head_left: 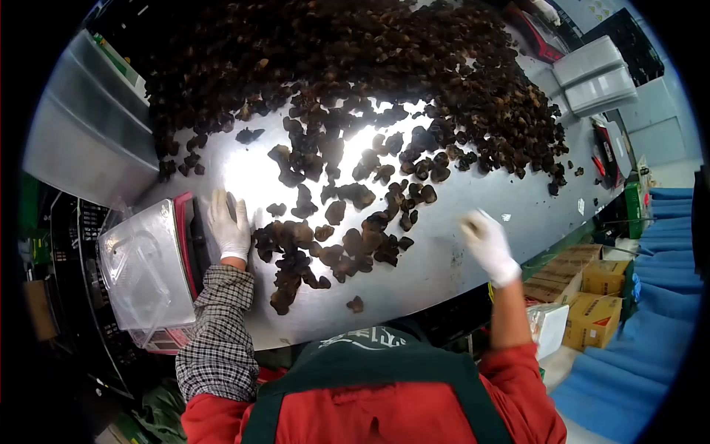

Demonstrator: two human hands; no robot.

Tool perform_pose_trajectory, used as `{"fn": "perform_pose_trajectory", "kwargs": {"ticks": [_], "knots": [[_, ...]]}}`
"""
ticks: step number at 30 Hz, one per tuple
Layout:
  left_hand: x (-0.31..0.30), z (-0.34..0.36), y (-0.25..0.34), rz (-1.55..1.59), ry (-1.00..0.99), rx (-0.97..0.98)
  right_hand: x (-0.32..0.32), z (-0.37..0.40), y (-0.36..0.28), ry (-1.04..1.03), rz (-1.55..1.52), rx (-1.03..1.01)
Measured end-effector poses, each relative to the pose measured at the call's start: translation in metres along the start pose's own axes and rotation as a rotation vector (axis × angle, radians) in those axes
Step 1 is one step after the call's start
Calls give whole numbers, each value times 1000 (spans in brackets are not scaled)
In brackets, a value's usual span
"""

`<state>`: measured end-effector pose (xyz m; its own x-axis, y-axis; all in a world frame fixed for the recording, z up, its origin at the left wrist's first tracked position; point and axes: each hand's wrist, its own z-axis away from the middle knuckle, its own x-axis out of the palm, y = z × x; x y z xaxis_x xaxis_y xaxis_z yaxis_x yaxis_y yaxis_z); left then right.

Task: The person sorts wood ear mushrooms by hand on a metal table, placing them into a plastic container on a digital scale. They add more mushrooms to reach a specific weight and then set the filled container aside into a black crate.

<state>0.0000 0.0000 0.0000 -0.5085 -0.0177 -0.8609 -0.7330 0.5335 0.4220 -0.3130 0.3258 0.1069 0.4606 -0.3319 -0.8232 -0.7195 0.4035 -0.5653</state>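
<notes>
My left hand [229, 228], in a white glove, lies on the metal table [436, 285] with its fingers stretched out, empty. It is between a scale with a red side [185, 240] and a loose group of dark brown, curled pieces that look like wood ear fungus [355, 244]. My right hand [489, 248], also gloved, is over the table's right part, apart from the pieces. Its fingers are curled in and slightly blurred; whatever they may hold is hidden. A clear plastic tray [140, 270] rests on the scale. One small piece [356, 304] lies alone near the front edge.
A big heap of the dark pieces [355, 59] covers the table's far side. Stacked clear containers [595, 74] and another scale [610, 155] stand at the right. A grey bin [89, 126] is at the left. Cardboard boxes [592, 320] and blue sheeting [636, 348] lie beyond the right edge.
</notes>
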Motion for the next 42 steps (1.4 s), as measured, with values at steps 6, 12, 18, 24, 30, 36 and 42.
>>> {"fn": "perform_pose_trajectory", "kwargs": {"ticks": [6, 12, 18, 24, 30, 36, 42], "knots": [[-4, 1, 2, 26, -5, -7, 87, -119, -37, 41, 314, -186], [-7, 2, 7, -14, 1, 8, 22, -125, -12, 148, -433, 259], [-4, 1, 5, -35, 11, 8, 17, -80, 23, 236, 130, 167], [-2, 1, -1, -17, 5, 15, 73, -57, -34, -63, 479, 47], [0, 0, -5, -25, -8, 27, 82, 34, -105, -198, 23, -212], [-1, 1, -4, -51, -25, 31, 39, -37, -9, 300, 161, 122], [-1, 0, -7, -45, -28, 43, 86, 12, -43, -48, 42, -34]]}}
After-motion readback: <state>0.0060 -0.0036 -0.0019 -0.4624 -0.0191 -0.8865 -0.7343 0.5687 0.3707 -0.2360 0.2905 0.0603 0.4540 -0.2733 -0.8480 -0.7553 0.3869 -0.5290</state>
